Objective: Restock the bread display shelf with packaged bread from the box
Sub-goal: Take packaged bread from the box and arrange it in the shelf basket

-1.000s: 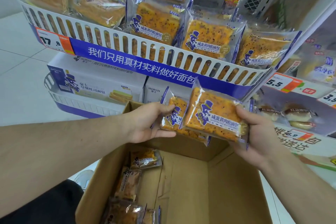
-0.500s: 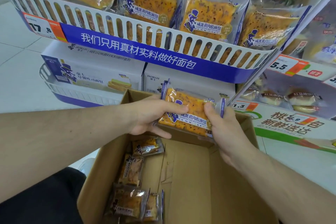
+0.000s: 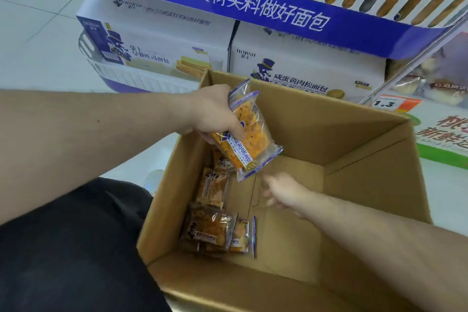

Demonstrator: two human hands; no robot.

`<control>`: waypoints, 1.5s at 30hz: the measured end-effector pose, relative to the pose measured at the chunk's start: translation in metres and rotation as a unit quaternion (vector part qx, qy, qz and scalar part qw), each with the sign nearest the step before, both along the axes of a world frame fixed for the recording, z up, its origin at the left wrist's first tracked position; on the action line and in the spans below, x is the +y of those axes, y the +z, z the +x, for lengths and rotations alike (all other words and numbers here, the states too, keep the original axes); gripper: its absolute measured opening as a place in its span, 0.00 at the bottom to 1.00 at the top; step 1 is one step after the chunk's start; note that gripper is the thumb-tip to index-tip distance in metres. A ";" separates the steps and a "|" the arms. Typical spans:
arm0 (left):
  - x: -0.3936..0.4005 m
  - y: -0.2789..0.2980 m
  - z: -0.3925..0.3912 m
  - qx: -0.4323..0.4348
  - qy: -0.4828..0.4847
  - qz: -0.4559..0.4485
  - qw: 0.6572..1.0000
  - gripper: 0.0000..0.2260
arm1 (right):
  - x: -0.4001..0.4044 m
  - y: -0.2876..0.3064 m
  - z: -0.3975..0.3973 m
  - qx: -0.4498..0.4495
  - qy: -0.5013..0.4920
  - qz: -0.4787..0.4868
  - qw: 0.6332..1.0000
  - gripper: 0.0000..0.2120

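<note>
Cardboard box [image 3: 367, 159]: I reach in, right hand [image 3: 285, 194] blurred, probably loose-fingered.
Left hand [image 3: 215, 111]: grips stacked bread packs [image 3: 247, 134].
Risk: slick wrappers sliding free.

white tiled floor [image 3: 30, 33], bright even light

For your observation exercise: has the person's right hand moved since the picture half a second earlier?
Yes. The right hand has let go of the bread packets and dropped down into the cardboard box, below its rim.
</note>
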State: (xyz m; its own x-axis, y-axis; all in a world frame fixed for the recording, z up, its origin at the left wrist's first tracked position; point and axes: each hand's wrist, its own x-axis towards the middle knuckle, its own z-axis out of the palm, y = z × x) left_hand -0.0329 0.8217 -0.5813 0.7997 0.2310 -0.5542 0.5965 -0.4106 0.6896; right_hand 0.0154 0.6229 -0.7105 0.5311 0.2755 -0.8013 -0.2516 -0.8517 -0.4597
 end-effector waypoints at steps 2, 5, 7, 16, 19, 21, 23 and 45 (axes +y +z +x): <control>0.000 -0.005 0.000 0.011 -0.011 0.010 1.000 0.22 | 0.012 -0.039 -0.021 0.026 0.054 -0.047 0.997 0.18; 0.003 -0.012 0.003 0.023 -0.023 0.019 0.999 0.25 | 0.026 -0.083 -0.043 0.053 0.142 -0.075 0.986 0.17; 0.005 -0.018 0.005 0.026 -0.024 0.019 0.999 0.25 | 0.031 -0.098 -0.055 0.077 0.125 -0.086 0.985 0.14; 0.003 -0.029 0.014 0.022 0.011 -0.047 0.999 0.25 | 0.026 -0.119 -0.066 0.111 -0.063 -0.026 0.991 0.05; 0.001 -0.026 0.015 0.000 0.030 -0.069 0.997 0.24 | 0.018 -0.106 -0.044 0.068 -0.057 0.015 0.996 0.07; -0.001 -0.023 0.015 -0.015 0.051 -0.095 0.994 0.23 | 0.010 -0.086 -0.021 0.020 -0.042 0.040 0.998 0.05; -0.002 -0.019 0.015 -0.033 0.077 -0.130 0.988 0.21 | -0.003 -0.058 0.007 -0.031 -0.021 0.051 0.998 0.06; -0.047 0.017 0.017 -0.100 0.114 -0.298 0.942 0.16 | -0.080 0.185 0.079 0.039 -0.150 0.402 0.903 0.21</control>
